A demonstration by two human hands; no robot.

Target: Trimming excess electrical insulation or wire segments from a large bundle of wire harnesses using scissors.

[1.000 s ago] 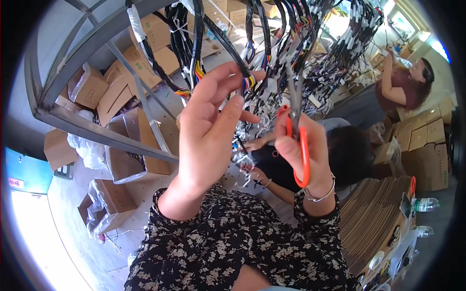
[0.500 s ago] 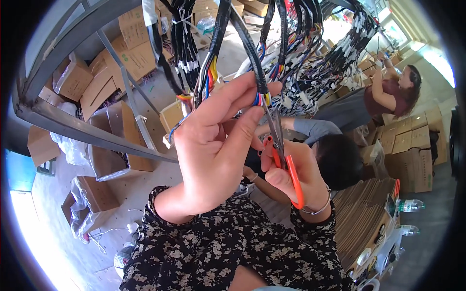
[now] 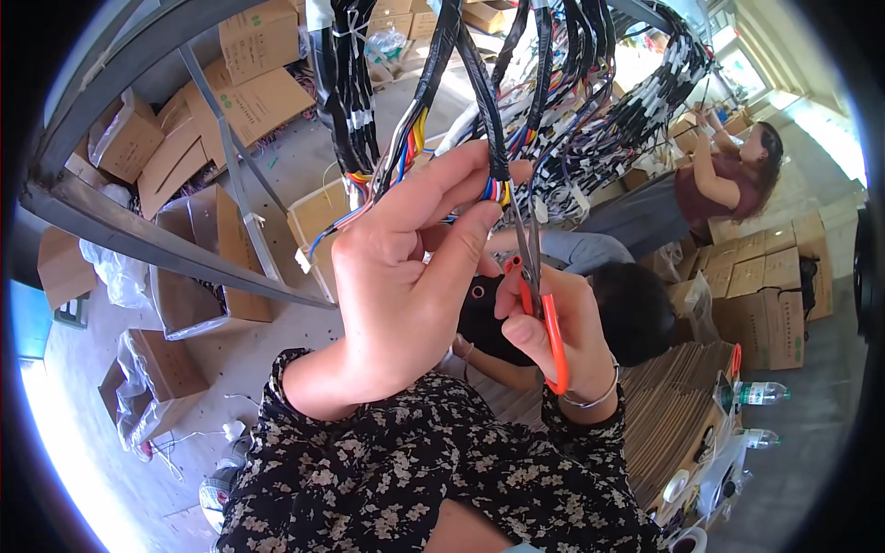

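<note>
Bright daylight, blown out to white at eight o'clock, with smaller glare toward two; the left hand (image 3: 401,286) is sharp and brightly lit, the wires (image 3: 576,124) at one o'clock softer, while the metal frame (image 3: 129,229) bows near nine o'clock and black vignetting rings the view

The wiring harness branch (image 3: 486,101) is a slim cable bundle wrapped in glossy black tape, hanging from above with a slight slant, its lower end furthest right. There the wrap stops and a short fan of thin insulated wires (image 3: 499,190) shows, yellow, blue, white and red. Just below and to the right of the branch's lower end are metal scissors (image 3: 532,276) with orange-red handles, pointing upward, their blades slightly parted and the tips right beside the branch; whether they touch it is unclear.
</note>
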